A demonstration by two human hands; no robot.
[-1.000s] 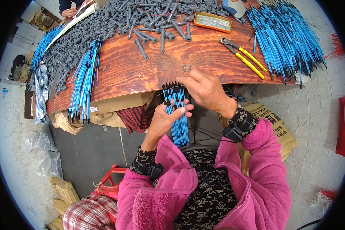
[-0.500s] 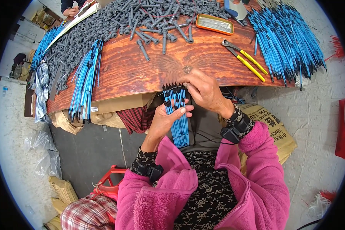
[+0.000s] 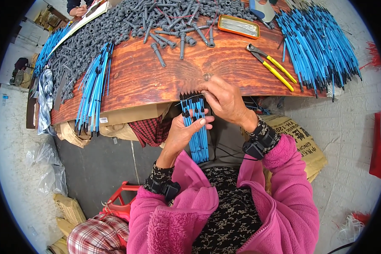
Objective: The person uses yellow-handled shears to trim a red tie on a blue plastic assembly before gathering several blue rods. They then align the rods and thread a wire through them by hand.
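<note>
My left hand (image 3: 178, 134) is wrapped around a flat bundle of thin blue rods (image 3: 200, 148) with black tips and black collars. The rods stand side by side just off the table's front edge, tips toward the table. My right hand (image 3: 229, 100) pinches a thin metal wire (image 3: 191, 98) between thumb and forefinger at the right side of the tips. The wire lies across the bundle just below the black points, its free end sticking out on the left. The fingers of my right hand partly hide its other end.
Grey plastic fittings (image 3: 127, 21) are heaped on the wooden table (image 3: 135, 80). Yellow-handled pincers (image 3: 277, 72) lie right of centre, below an orange-rimmed tray of wires (image 3: 239, 26). Blue rods (image 3: 319, 46) are piled at right; a smaller bunch (image 3: 95, 86) overhangs the left edge. Another person's hand (image 3: 78, 11) is far left.
Both hands keep their holds on the rods and the wire. The view has shifted very slightly; nothing else visibly differs.
</note>
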